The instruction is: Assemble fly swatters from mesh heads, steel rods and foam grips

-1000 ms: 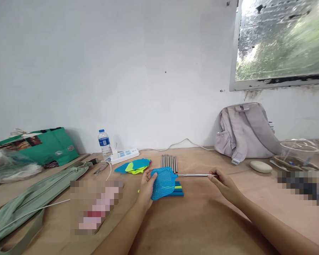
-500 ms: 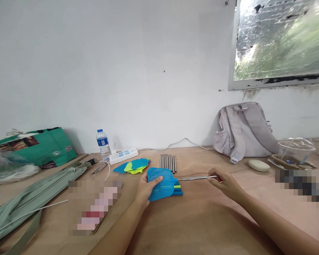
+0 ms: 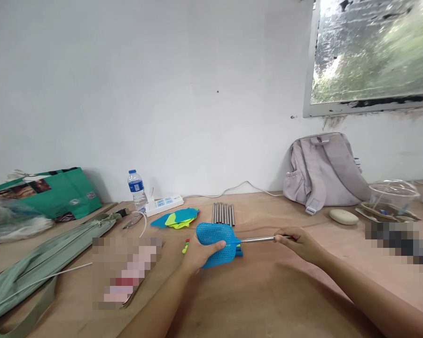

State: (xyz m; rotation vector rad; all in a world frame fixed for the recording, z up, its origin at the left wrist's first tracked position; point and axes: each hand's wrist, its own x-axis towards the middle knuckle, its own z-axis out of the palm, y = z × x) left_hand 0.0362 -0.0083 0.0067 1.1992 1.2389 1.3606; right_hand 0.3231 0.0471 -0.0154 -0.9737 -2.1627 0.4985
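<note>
My left hand point(image 3: 198, 256) is closed on a blue perforated fly swatter head point(image 3: 216, 231), thumb across its face. A silver metal rod point(image 3: 257, 240) lies between my hands, its left end meeting the neck of the swatter head; how deep it sits inside cannot be seen. My right hand point(image 3: 298, 244) grips the rod's other end. Partly hidden behind the head are blue and yellow-green tubes point(image 3: 238, 254). Beyond it, several metal rods point(image 3: 223, 214) lie side by side. To their left is a pile of blue and yellow-green swatter heads point(image 3: 181, 217).
Small red, green and yellow pieces point(image 3: 185, 246) lie beside my left hand. A water bottle point(image 3: 136, 188) and a white power strip point(image 3: 165, 204) stand at the back. On the right are a grey backpack point(image 3: 326, 169), a pale oval case point(image 3: 343, 216) and a clear plastic bowl point(image 3: 395, 192).
The swatter head has shifted slightly right and turned, covering more of the tubes. Less of the rod shows between my hands. The small coloured pieces have come into view.
</note>
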